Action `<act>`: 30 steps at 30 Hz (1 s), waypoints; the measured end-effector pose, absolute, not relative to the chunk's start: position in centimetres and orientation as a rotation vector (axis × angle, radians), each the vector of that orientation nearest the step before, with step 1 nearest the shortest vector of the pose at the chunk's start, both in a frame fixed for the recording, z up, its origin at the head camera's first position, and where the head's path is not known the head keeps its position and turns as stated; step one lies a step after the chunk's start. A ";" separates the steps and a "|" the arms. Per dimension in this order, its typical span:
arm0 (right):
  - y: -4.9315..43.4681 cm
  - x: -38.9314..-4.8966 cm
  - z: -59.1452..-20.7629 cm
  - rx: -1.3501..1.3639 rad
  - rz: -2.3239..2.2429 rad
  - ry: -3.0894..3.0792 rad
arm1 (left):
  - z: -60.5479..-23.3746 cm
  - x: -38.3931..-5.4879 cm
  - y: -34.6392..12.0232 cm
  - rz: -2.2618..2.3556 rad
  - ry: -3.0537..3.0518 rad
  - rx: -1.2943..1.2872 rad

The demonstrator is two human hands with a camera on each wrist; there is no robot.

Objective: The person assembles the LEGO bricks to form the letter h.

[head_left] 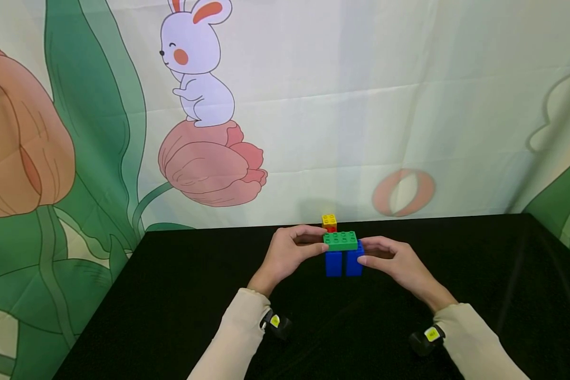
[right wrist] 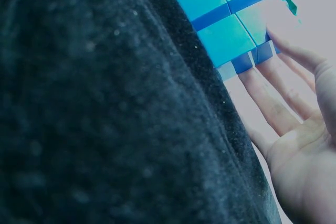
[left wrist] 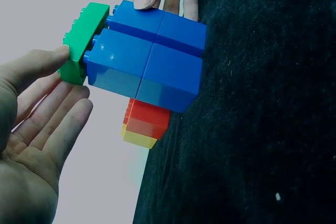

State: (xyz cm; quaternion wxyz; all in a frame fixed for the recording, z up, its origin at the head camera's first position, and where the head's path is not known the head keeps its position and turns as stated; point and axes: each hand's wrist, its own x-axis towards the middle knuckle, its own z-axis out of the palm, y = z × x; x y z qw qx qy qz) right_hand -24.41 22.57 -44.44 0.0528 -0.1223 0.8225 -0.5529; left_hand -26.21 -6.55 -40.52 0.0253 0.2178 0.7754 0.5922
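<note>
Two blue brick columns [head_left: 333, 264] stand side by side on the table, each of two stacked blocks. A green brick [head_left: 340, 241] with studs up spans their tops; in the left wrist view some blue studs show below the green brick [left wrist: 84, 45]. My left hand [head_left: 287, 254] pinches its left end between thumb and fingers. With the thumb in front and fingers behind, my right hand [head_left: 404, 264] holds the right blue column [right wrist: 228, 40] near its top.
Behind the blue columns stands a small stack with a yellow brick [head_left: 329, 219] above a red one [left wrist: 148, 119]. The black cloth-covered table [head_left: 180, 306] ends at a printed curtain [head_left: 313, 132].
</note>
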 end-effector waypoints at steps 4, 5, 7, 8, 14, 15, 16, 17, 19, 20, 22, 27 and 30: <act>22.6 -24.4 -44.4 -0.377 -1.686 2.494 | -40.5 -26.2 -6.6 1.837 2.388 0.678; 22.6 -24.4 -44.4 -0.378 -1.686 2.493 | -40.5 -26.2 -6.5 1.838 2.386 0.681; 22.6 -24.4 -44.4 -0.379 -1.686 2.492 | -40.5 -26.2 -6.5 1.840 2.384 0.686; 22.6 -24.4 -44.4 -0.378 -1.685 2.493 | -40.5 -26.2 -6.5 1.841 2.384 0.689; 22.6 -24.3 -44.3 -0.380 -1.681 2.493 | -40.6 -26.2 -6.4 1.847 2.384 0.698; 22.6 -24.3 -44.4 -0.380 -1.681 2.492 | -40.6 -26.2 -6.4 1.845 2.388 0.699; 22.6 -24.3 -44.4 -0.379 -1.681 2.491 | -40.6 -26.2 -6.4 1.842 2.391 0.701; 22.6 -24.3 -44.4 -0.378 -1.682 2.490 | -40.6 -26.2 -6.4 1.840 2.394 0.703; 22.6 -24.3 -44.4 -0.376 -1.683 2.488 | -40.6 -26.2 -6.4 1.838 2.396 0.707; 22.7 -24.3 -44.4 -0.375 -1.681 2.489 | -40.6 -26.2 -6.4 1.839 2.396 0.710; 22.7 -24.3 -44.4 -0.374 -1.680 2.489 | -40.6 -26.2 -6.4 1.841 2.394 0.714; 22.7 -24.4 -44.4 -0.374 -1.680 2.492 | -40.7 -26.2 -6.4 1.852 2.387 0.719; 22.7 -24.4 -44.4 -0.370 -1.680 2.492 | -40.8 -26.2 -6.4 1.855 2.383 0.719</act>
